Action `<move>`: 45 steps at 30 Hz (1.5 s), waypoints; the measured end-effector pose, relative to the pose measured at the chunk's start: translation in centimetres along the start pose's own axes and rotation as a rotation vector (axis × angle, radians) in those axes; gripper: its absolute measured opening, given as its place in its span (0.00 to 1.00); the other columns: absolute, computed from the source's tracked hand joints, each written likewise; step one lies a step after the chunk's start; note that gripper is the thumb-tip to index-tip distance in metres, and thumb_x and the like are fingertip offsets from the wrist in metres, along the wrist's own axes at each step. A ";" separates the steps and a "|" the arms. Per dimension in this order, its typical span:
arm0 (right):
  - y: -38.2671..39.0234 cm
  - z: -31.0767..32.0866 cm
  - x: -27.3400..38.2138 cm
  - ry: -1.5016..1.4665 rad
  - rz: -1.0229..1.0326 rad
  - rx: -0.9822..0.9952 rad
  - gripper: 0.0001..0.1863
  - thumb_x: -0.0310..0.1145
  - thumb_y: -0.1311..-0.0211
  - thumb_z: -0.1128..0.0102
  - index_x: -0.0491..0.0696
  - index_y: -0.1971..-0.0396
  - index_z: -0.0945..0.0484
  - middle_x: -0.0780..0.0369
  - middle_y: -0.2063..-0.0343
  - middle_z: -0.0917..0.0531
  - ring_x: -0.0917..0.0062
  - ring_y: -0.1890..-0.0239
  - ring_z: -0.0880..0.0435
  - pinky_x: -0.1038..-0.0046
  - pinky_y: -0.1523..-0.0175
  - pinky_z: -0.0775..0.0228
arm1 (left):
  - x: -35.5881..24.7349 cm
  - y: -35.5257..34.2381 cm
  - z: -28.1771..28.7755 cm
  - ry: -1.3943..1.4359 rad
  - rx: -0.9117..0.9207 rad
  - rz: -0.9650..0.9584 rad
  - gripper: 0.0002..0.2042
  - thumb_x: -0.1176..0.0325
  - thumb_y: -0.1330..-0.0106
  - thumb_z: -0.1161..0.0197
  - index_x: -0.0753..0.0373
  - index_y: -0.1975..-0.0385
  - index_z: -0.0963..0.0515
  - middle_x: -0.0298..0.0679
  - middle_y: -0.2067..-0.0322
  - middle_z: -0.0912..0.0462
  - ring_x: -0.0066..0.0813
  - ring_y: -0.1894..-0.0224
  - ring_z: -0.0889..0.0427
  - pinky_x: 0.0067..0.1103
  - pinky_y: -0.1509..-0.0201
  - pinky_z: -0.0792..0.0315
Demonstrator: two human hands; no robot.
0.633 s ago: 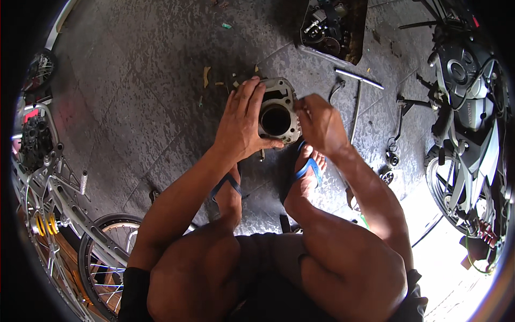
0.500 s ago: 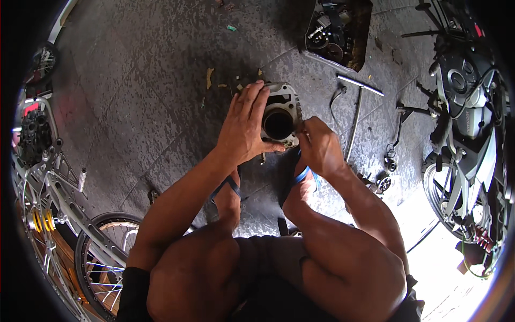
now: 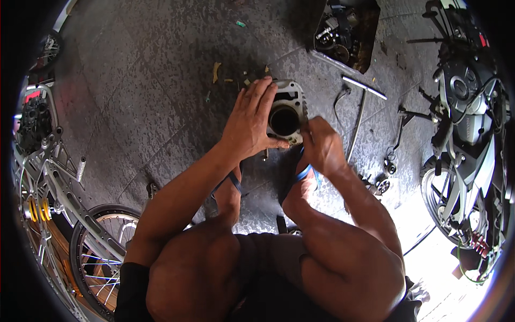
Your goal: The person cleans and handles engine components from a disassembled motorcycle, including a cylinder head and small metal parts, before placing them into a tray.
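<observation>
A grey metal engine cylinder block with a round dark bore and finned side stands on the floor in front of my feet. My left hand is wrapped round its left side, fingers along the top edge and thumb at the near edge. At the block's right near edge is my right hand, its fingers closed in a pinch. Whatever those fingers hold is hidden. A small metal stub shows just below the block.
Beyond lies an open box of metal parts. A T-handled wrench rests on the floor at right, near loose parts. A motorcycle stands far right; a bare frame and spoked wheel are at left.
The view has shifted slightly, so the floor and the box appear a little farther right. Both hands keep their places on the cylinder block, with the right hand turned slightly.
</observation>
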State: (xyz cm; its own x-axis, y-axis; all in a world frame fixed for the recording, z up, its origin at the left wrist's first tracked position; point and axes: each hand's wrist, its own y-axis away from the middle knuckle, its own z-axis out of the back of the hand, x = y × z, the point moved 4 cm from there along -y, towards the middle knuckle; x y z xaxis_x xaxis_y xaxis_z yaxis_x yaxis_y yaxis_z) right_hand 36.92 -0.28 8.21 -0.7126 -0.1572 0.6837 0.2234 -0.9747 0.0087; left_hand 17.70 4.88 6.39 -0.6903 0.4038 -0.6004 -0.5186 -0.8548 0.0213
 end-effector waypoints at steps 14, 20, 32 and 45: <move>1.5 3.0 -5.5 -0.845 -0.693 -0.116 0.15 0.32 0.29 0.39 0.39 0.49 0.24 0.63 0.70 0.20 0.81 0.72 0.20 0.77 0.67 0.27 | -0.7 0.3 -0.6 -0.005 -0.009 -0.042 0.67 0.36 0.63 0.18 0.70 0.26 0.47 0.52 0.25 0.49 0.58 0.23 0.47 0.53 0.22 0.47; 4.0 2.8 -5.7 -1.171 -0.900 -0.321 0.15 0.31 0.29 0.40 0.42 0.48 0.28 0.66 0.72 0.23 0.79 0.74 0.20 0.75 0.69 0.27 | -0.6 0.7 -1.6 -0.057 -0.076 -0.005 0.69 0.31 0.61 0.21 0.71 0.25 0.51 0.58 0.24 0.53 0.61 0.23 0.50 0.56 0.22 0.50; 6.7 1.9 -6.0 -1.467 -0.902 -0.209 0.19 0.22 0.34 0.48 0.36 0.44 0.28 0.53 0.58 0.18 0.68 0.61 0.14 0.70 0.54 0.19 | -1.0 7.0 -0.9 0.011 -0.248 -0.144 0.46 0.44 0.49 0.21 0.64 0.35 0.35 0.54 0.33 0.38 0.56 0.31 0.36 0.47 0.30 0.38; 5.7 2.4 -2.2 -1.514 -0.700 -0.144 0.11 0.29 0.30 0.35 0.39 0.53 0.19 0.63 0.65 0.18 0.79 0.67 0.24 0.75 0.60 0.29 | 2.6 9.6 2.6 0.041 -0.331 0.140 0.09 0.69 0.30 0.35 0.65 0.72 0.21 0.40 0.67 0.19 0.39 0.65 0.21 0.32 0.58 0.28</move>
State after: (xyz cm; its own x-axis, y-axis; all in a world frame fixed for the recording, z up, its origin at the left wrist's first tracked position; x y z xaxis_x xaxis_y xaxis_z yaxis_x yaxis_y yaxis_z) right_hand 41.42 -5.12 8.49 0.6188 0.4859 0.6173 0.0420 -0.8051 0.5917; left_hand 9.66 -1.40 7.13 -0.7185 0.2676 -0.6420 -0.2243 -0.9629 -0.1503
